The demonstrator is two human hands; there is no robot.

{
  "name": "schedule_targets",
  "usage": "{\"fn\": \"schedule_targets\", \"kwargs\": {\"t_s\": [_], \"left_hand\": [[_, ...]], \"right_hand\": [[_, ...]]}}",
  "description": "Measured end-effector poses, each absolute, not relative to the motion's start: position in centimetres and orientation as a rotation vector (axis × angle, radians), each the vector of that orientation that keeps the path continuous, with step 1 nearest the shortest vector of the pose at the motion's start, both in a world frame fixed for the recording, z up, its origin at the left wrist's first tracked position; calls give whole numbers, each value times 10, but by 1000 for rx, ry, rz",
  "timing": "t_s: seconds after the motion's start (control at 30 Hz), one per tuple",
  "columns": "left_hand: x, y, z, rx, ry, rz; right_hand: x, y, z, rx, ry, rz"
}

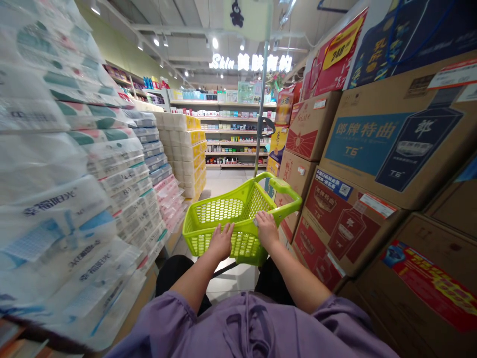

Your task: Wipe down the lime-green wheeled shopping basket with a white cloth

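Across the aisle in front of my knees stands a lime-green shopping cart with a latticed basket and no goods visible inside. My left hand is closed on the near rim, fingers reaching over the edge; its thumb is hidden. My right hand grips the same rim farther right, by the base of the cart's looped handle, with its fingers curled over the top. A tall grey pole rises behind the basket, carrying a pale sign with a bear at the top.
Stacked tissue packs crowd the left side, with yellow-and-white paper packs beyond. Piled cartons line the right, close to the cart handle. Stocked shelves stand across the far end, past a pale tiled floor.
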State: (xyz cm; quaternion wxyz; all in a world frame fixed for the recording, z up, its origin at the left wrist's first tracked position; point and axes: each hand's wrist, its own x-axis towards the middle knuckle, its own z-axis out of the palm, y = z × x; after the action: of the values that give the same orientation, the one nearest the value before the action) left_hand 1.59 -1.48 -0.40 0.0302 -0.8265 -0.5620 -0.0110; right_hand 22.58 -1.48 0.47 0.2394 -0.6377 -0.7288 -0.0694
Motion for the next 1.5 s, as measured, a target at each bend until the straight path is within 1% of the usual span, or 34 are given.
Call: {"fn": "schedule_targets", "kwargs": {"t_s": [0.17, 0.33, 0.47, 0.7, 0.8, 0.93, 1.0, 1.2, 1.3, 1.5], "left_hand": [[11, -19, -2, -2538, -1757, -10], [7, -21, -2, -2542, -1771, -7], [4, -24, -1, -2526, -1782, 2], [2, -27, 0, -2522, -1792, 34], [1, -26, 0, -2534, -1783, 53], [1, -26, -1, -2527, -1777, 62], [3, -26, -1, -2513, -1784, 47], [7, -24, -7, -2484, -1780, -1], [6, -22, -12, -2478, -1755, -13], [4, -21, -15, -2489, -1743, -34]], "right_hand": [[217, -9, 16, -1633, -2105, -104], [245, -8, 34, -1718, -1869, -128], [247, -17, 28, -1706, -1848, -167], [205, -21, 9, -1576, -2145, -91], [212, -15, 14, -1535, -2064, -61], [241, -8, 22, -1597, -1776, -152], [248, -8, 20, -1616, -1738, -211], [215, -13, -1, -1533, -2073, -212], [209, -12, 0, -1497, -2117, -192], [248, -1, 16, -1611, -1770, -320]]}}
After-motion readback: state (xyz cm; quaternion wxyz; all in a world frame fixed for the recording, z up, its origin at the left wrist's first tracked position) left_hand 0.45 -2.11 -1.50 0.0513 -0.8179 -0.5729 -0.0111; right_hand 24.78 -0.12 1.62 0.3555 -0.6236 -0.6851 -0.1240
